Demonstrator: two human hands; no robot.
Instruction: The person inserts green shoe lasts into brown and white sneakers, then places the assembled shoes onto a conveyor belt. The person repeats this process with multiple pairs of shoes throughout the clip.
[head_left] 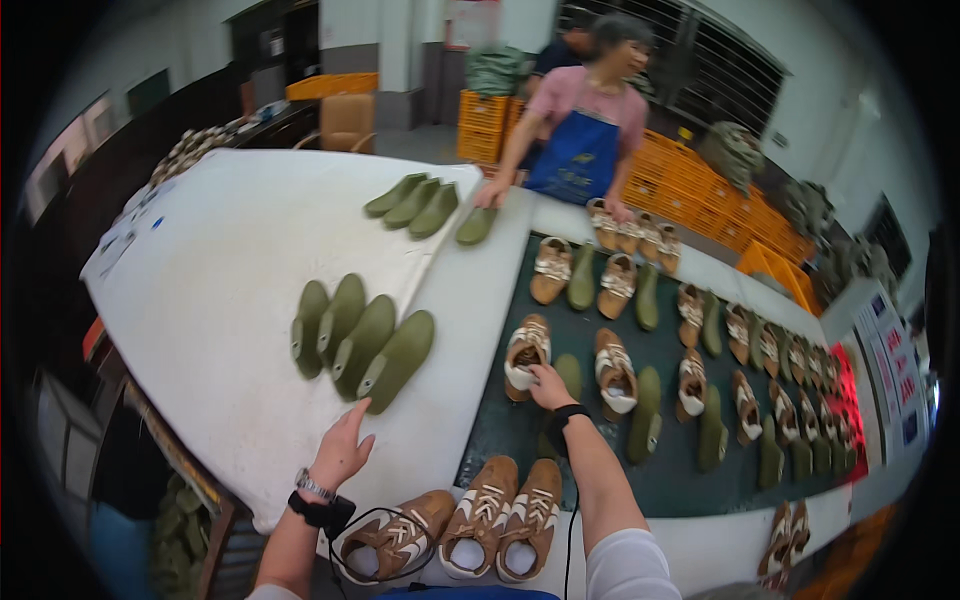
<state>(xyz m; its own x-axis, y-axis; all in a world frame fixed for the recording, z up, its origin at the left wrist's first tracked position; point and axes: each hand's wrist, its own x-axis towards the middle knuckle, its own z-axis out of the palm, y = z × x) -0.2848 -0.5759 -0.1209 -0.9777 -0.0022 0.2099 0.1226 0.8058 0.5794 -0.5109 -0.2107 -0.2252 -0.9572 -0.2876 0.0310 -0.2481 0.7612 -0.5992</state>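
My right hand (pixel 549 388) is over the dark belt, its fingers closed on the white heel edge of a brown-and-white sneaker (pixel 528 345). Partly behind my right wrist lies a green shoe last (pixel 567 375). On the left, my left hand (pixel 342 448) has its fingers stretched out, their tips at the heel end of the nearest green shoe last (pixel 398 360) in a group of several on the white table. It holds nothing that I can see. Close to me, between my forearms, three laced brown sneakers (pixel 480 515) stand at the belt's near edge, a black cable looping over the left one.
Sneakers and lasts alternate in rows along the dark green belt (pixel 590 440). More lasts (pixel 411 207) lie on the white table (pixel 230 270). Across it, a co-worker in a blue apron (pixel 572 150) touches a last and some sneakers. Orange crates (pixel 690 185) are stacked behind.
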